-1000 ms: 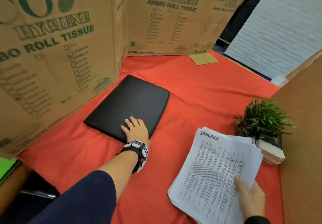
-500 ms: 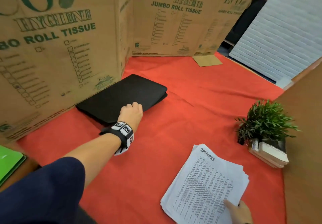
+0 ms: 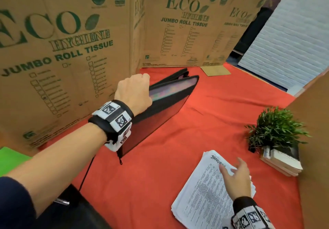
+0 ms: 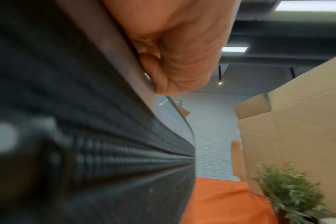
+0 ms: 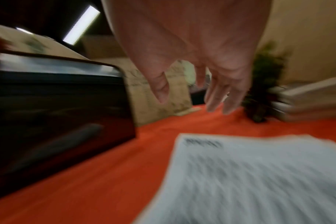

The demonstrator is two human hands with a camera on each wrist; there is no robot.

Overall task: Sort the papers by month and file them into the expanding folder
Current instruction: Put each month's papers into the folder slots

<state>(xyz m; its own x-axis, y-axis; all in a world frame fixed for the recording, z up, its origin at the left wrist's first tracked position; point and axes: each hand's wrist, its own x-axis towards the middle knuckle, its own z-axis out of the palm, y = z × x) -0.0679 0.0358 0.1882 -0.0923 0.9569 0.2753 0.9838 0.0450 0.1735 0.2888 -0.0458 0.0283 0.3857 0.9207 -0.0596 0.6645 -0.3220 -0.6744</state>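
Right hand (image 3: 236, 179) hovers, fingers spread, over the papers (image 3: 201, 191); beyond, left hand (image 3: 133, 91) pinches the upright expanding folder (image 3: 160, 107) by its top rim: steady it there, then widen the mouth below.

One folder (image 3: 156, 111), one paper stack (image 3: 201, 193), one plant (image 3: 276, 129)

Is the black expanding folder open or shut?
Open: the left hand holds the black expanding folder up on edge, top gaping, coloured dividers showing.
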